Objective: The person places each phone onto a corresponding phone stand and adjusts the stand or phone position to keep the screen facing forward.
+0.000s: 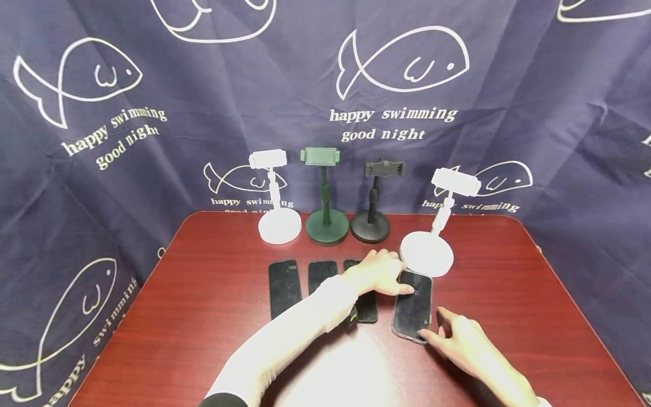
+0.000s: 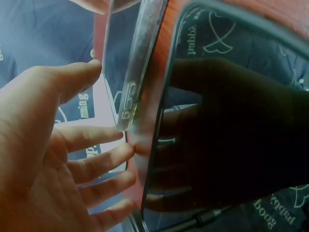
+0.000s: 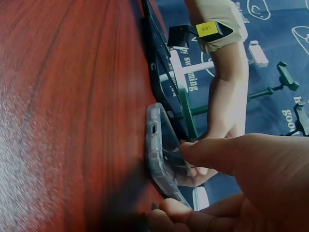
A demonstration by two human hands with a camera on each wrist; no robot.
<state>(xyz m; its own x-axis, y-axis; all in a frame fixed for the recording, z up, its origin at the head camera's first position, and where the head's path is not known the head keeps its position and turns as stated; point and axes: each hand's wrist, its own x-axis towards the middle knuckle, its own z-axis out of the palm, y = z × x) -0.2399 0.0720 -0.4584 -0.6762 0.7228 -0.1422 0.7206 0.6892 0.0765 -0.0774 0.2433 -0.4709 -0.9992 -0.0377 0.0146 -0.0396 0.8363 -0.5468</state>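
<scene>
Two hands are at one phone with a see-through case (image 1: pixel 413 314), which is on the red-brown table (image 1: pixel 508 271), in front of the white stand on the right (image 1: pixel 426 253). The right hand (image 1: pixel 460 342) grips the near right corner of that phone: its thumb is on the dark glass, and its other fingers are bent by the long side. The left hand (image 1: pixel 378 273) is at the far left corner. Its fingers are loose and almost straight, and its thumb reaches over the edge of the glass; I can't tell if it presses down. A small charging hole (image 3: pixel 154 129) shows on the phone's near end. Three more dark phones lie in a row to the left: one at the far left (image 1: pixel 285 288), one in the middle (image 1: pixel 322 271) and one under the left wrist (image 1: pixel 367 308). The left arm, in a white sleeve (image 1: pixel 300 333), covers some of each one. Along the back of the table, from left to right, are another white stand (image 1: pixel 280 226), a green stand (image 1: pixel 327 226) and a black stand (image 1: pixel 370 226). Behind them hangs a dark blue cloth (image 1: pixel 305 85) with white fish and words on it.
</scene>
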